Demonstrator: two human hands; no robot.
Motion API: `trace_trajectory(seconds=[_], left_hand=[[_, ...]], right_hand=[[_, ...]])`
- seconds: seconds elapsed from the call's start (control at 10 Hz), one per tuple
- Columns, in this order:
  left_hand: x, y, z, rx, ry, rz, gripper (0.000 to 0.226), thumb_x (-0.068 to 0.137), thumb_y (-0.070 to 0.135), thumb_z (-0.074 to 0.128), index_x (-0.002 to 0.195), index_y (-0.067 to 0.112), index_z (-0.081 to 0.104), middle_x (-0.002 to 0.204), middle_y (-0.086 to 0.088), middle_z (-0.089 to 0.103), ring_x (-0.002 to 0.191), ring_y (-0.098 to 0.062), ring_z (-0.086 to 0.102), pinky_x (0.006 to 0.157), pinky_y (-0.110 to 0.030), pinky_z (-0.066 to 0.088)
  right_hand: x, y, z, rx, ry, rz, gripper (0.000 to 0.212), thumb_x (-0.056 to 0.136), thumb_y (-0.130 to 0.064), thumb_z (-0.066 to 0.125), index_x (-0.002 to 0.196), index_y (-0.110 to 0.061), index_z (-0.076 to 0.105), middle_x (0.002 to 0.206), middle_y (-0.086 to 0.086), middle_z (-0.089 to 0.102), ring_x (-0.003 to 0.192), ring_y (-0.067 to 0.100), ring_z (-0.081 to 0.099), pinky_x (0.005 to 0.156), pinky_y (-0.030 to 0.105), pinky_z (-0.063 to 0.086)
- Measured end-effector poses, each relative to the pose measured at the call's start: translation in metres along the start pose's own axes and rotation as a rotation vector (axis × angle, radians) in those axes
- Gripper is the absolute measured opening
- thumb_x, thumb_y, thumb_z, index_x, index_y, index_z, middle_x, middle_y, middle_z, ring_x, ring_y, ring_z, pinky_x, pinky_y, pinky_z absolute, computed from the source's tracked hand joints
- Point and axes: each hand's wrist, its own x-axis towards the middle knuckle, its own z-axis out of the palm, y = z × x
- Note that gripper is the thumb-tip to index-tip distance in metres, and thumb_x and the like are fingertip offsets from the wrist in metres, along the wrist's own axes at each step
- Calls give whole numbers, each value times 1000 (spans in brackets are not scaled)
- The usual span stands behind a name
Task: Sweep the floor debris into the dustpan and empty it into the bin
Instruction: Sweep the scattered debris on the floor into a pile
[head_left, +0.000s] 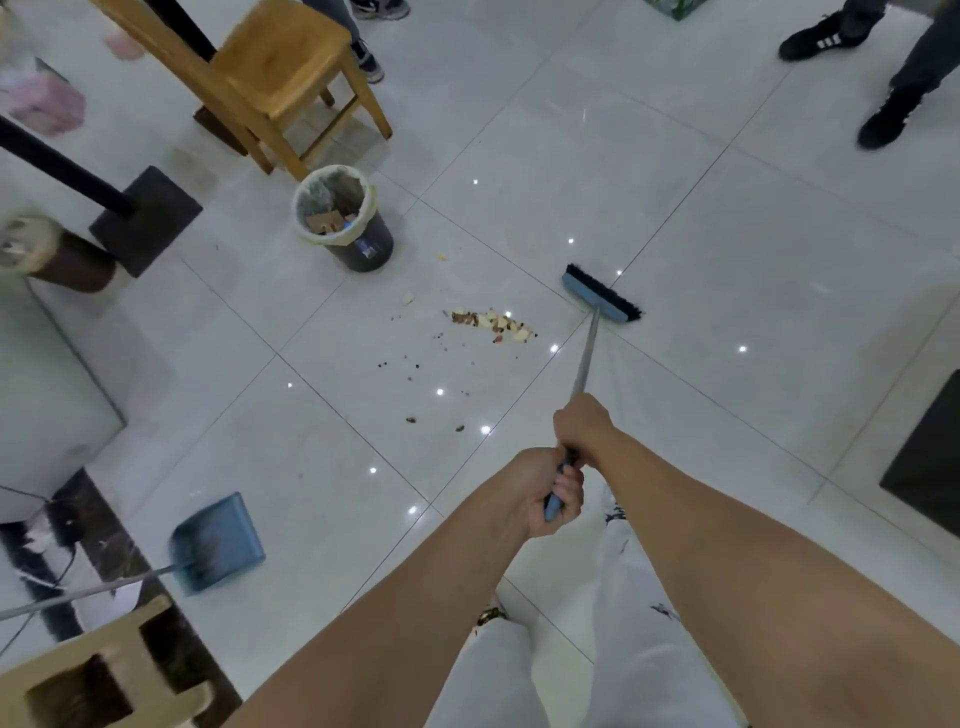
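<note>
Gripping the broom handle with both hands, we hold it firmly: the left hand wrapped in a closed grip around the blue end, the right hand clenched just above it on the metal shaft. The broom head rests on the floor, far and right of the debris, a loose scatter with stray specks nearer us. The dustpan lies near left, well apart; the lined bin stands far left by a wooden chair. We judge short, low strokes leftward best, gathering strays first and keeping bristles flat so crumbs do not flick.
</note>
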Motion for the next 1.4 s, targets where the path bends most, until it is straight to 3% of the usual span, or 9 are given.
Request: trace_trajectory(seconds=[0.3, 0.6, 0.7, 0.9, 1.2, 1.4], left_hand=[[-44, -33, -151, 68, 55, 65, 37, 104, 28, 38, 73, 11, 51, 45, 3, 42, 28, -4, 32, 28, -9, 29], [-92, -54, -231, 26, 102, 101, 35, 103, 23, 35, 74, 11, 50, 46, 4, 41, 29, -3, 31, 28, -9, 29], [-107, -60, -235, -6, 91, 118, 33, 103, 21, 34, 74, 11, 48, 46, 4, 41, 28, -4, 32, 28, -9, 29], [-128, -61, -211, -116, -9, 166, 35, 103, 24, 37, 72, 11, 46, 48, 3, 40, 27, -4, 33, 27, -9, 30], [-144, -14, -135, -173, -54, 274, 35, 101, 19, 35, 68, 11, 46, 52, 2, 41, 27, -5, 33, 28, -10, 30], [-120, 62, -76, -261, -46, 334, 35, 100, 19, 34, 67, 13, 44, 51, 3, 40, 26, -5, 32, 28, -10, 29]], right_hand=[[-75, -12, 155, 0, -58, -60, 32, 94, -9, 41, 64, -18, 31, 71, 1, 39, 59, 12, 40, 54, 22, 39], [-110, -22, 240, 70, -93, -77, 30, 93, -7, 40, 67, -20, 33, 69, 3, 42, 55, 16, 42, 48, 22, 36], [-128, -27, 244, 103, -68, -73, 23, 86, -3, 41, 67, -15, 37, 65, 7, 46, 51, 19, 43, 42, 25, 30], [-147, -41, 216, 105, -26, -140, 20, 86, -3, 46, 68, -10, 41, 68, 9, 49, 71, 27, 52, 49, 26, 35], [-117, -97, 141, -36, -3, -227, 11, 83, 0, 50, 72, -2, 48, 65, 12, 49, 69, 28, 50, 58, 32, 37], [-48, -156, 87, -88, -32, -312, 32, 83, 0, 50, 56, -10, 35, 55, 6, 37, 53, 21, 38, 51, 28, 30]])
